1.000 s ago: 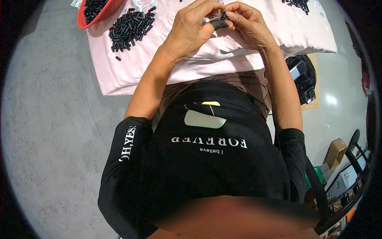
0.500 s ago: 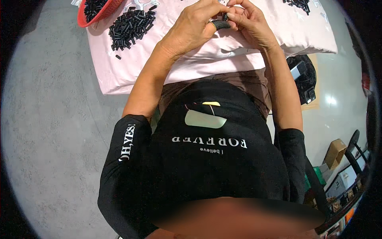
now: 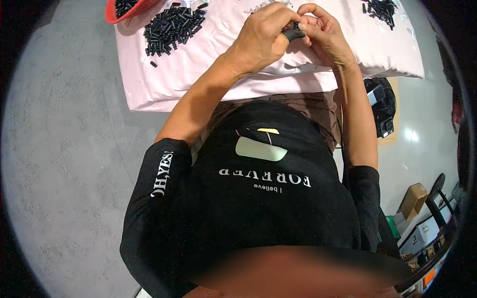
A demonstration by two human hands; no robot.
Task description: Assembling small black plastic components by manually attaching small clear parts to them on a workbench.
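Note:
Over the pink cloth (image 3: 149, 94), my left hand (image 3: 263, 38) and my right hand (image 3: 328, 38) meet with their fingertips pinched together. Between them is a small black piece (image 3: 296, 26), mostly covered by the fingers, so its exact shape cannot be made out. A black sleeve (image 3: 293, 35) covers one digit of my left hand. To the left lies a heap of short black tubes (image 3: 174, 29), with one loose tube (image 3: 153, 64) apart from it. Small clear pieces (image 3: 268, 5) lie just beyond my left hand.
A red basket (image 3: 113, 15) with more black pieces stands at the far left edge. Another black heap (image 3: 381, 12) lies at the far right. On the floor to the right are a black bag (image 3: 381, 102) and a cardboard box (image 3: 413, 201).
The view has shifted, so the cloth, heaps and hands sit slightly lower and further right. Clear pieces beyond my left hand now show. Both hands keep their pinch on the small black piece.

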